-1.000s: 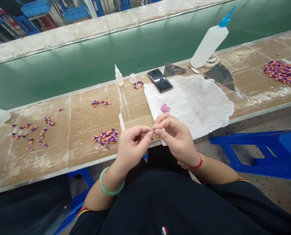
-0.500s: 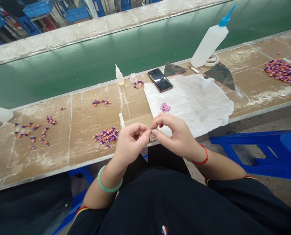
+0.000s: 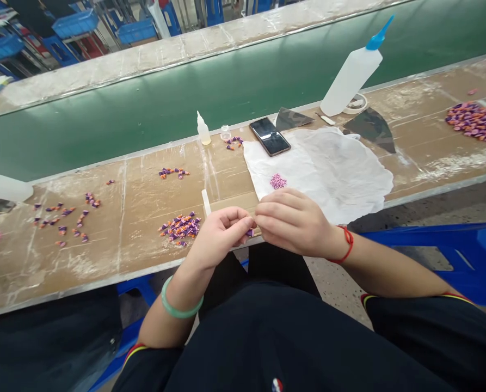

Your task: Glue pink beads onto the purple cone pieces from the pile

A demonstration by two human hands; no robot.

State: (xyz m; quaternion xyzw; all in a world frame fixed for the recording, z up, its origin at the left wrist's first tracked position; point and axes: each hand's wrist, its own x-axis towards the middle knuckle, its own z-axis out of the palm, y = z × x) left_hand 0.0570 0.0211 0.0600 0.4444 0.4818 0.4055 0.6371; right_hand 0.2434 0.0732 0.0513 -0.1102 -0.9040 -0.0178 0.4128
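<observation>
My left hand (image 3: 222,234), with a green bangle at the wrist, pinches a small purple-and-orange piece (image 3: 250,232) between thumb and fingers. Against its fingertips presses my right hand (image 3: 294,222), fingers together and bent over the thumb; what these hold, if anything, is hidden. Left of my hands lies a pile of similar small purple, orange and pink pieces (image 3: 180,228). A flat white stick (image 3: 206,202) rests just behind my left hand. Beyond my right hand, tiny pink beads (image 3: 277,181) form a heap on a white sheet (image 3: 328,163).
A phone (image 3: 270,136) lies on the sheet's far edge. Behind stand a small dropper bottle (image 3: 203,129) and a large white bottle (image 3: 351,81) leaning by a tape roll (image 3: 356,103). More pieces (image 3: 475,124) are heaped at right. A blue stool (image 3: 471,261) stands at right.
My right hand has turned, its fingers now lying together over the thumb instead of showing an open pinch. The purple piece shows more at my left fingertips. The view has shifted slightly.
</observation>
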